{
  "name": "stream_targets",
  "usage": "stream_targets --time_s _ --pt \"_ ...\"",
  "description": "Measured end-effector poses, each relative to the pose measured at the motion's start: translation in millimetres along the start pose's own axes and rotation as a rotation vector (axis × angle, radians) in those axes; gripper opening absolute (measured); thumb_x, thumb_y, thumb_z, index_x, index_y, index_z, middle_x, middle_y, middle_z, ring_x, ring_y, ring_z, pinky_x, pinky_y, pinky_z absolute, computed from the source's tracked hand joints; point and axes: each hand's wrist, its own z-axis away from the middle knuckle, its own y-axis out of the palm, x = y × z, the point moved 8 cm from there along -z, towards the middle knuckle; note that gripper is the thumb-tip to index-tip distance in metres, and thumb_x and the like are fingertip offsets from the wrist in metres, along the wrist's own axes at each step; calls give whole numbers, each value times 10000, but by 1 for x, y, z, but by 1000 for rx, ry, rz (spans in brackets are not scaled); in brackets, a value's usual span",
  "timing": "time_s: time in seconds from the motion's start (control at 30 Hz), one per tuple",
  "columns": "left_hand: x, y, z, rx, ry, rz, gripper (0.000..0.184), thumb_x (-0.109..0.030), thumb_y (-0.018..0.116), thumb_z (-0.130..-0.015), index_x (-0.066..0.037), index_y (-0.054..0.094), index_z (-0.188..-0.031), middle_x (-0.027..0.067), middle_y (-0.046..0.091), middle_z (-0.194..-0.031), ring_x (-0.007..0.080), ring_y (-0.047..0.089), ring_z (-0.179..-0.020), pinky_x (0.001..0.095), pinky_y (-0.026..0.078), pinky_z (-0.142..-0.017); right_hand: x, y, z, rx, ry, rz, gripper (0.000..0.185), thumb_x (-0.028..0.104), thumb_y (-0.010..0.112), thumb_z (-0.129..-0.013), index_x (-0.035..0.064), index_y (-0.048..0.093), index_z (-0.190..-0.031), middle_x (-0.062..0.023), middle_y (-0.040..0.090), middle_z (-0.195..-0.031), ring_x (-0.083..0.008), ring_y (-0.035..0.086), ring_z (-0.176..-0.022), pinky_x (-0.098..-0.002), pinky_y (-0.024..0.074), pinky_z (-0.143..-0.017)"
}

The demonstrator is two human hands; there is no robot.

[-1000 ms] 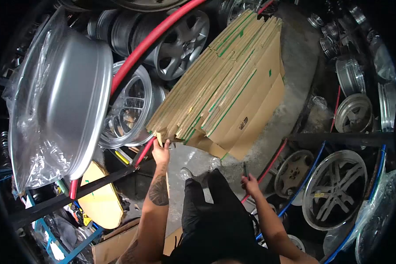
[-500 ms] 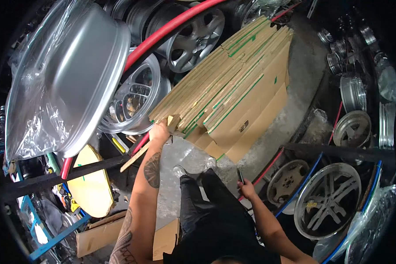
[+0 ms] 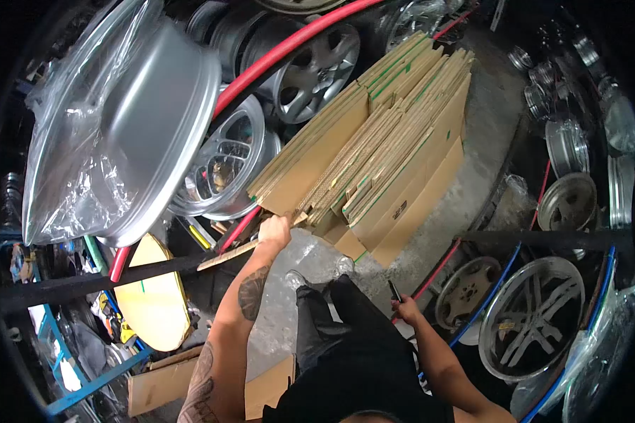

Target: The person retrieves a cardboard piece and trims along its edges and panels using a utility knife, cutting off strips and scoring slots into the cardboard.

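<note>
A long row of flattened cardboard boxes (image 3: 402,211) with green-marked edges stands on the concrete floor in front of me. My left hand (image 3: 274,231) is at the near end of the row, its fingers curled around the edge of a cardboard sheet (image 3: 317,173). A gap shows between the left-hand sheets and the others, baring that sheet's brown face. My right hand (image 3: 406,308) is low on the right, away from the cardboard, closed around a slim black pen-like tool (image 3: 394,289) that points up. Its exact kind is unclear.
A large silver wheel rim (image 3: 159,127) in plastic wrap is at the left beside a red rail (image 3: 289,42). Spoked rims (image 3: 533,321) sit on racks at the right. A yellowish board (image 3: 152,296) and loose cardboard (image 3: 162,386) are at lower left.
My left hand has moved right and toward me along the cardboard ends. A gap has opened between the sheets. My right hand still holds the black tool, shifted slightly.
</note>
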Motion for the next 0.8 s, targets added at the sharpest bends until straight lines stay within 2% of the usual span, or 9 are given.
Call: stream_targets --time_s 0.1,0.2,0.3,0.37,0.47,0.57,0.63,0.7,0.8 --pt "19 -5 -9 -58 -47 15 266 -110 614 -892 -79 661 -1152 220 752 -949 384 753 -909 484 613 -787 6 -7 0 -45 49 -4 268 230 668 -954 4 683 -1098 -108 698 -813 -212 674 -746 -396 546 -624" --pt "33 2 -15 -92 -87 8 238 -116 606 -904 -75 646 -1136 218 752 -932 381 757 -888 481 616 -761 63 -9 -2 -229 -394 375 323 317 679 -934 12 710 -1035 -186 714 -847 -304 711 -809 -460 547 -706" --pt "30 -7 -9 -108 -122 43 216 -122 599 -914 -72 621 -1123 223 752 -914 378 759 -867 477 617 -743 144 18 0 -247 -391 522 364 389 687 -914 46 731 -1026 -243 711 -916 -412 710 -892 -494 537 -785" --pt "46 8 -9 -197 -195 178 245 -139 616 -918 -98 600 -1159 251 734 -868 426 740 -839 534 595 -740 231 55 19 -265 -578 643 314 311 717 -921 84 734 -1137 -228 724 -896 -408 716 -876 -475 550 -792" --pt "66 15 9 -385 -388 453 294 -217 673 -936 -133 616 -1212 271 712 -832 492 701 -831 606 545 -730 331 107 23 -180 -697 586 258 309 689 -945 145 734 -1139 -216 719 -947 -446 688 -921 -507 554 -795" --pt "77 31 22 -627 -504 849 283 -263 680 -983 -82 605 -1187 245 731 -957 485 694 -940 530 560 -791 426 158 25 -127 -888 688 268 255 651 -961 177 684 -1216 -196 723 -1003 -428 697 -906 -519 565 -761" --pt "80 41 20 -786 -511 1071 329 -216 609 -1051 -22 593 -1316 206 715 -1218 337 679 -1182 406 519 -974 469 192 11 -20 -894 834 407 217 654 -941 215 626 -1347 -136 694 -1250 -390 702 -1007 -484 584 -836" --pt "88 61 8 -831 -492 1192 418 -216 600 -1059 -39 555 -1435 167 700 -1295 253 655 -1221 369 486 -1027 499 219 6 -33 -939 998 486 207 662 -926 228 584 -1405 -88 636 -1377 -361 692 -1079 -469 579 -891" --pt "89 65 4 -636 -546 1323 477 -254 617 -1049 -50 543 -1474 133 703 -1298 199 647 -1191 343 462 -1045 516 250 8 -7 -948 1172 559 197 668 -916 229 543 -1459 -35 551 -1508 -326 675 -1152 -461 567 -952"
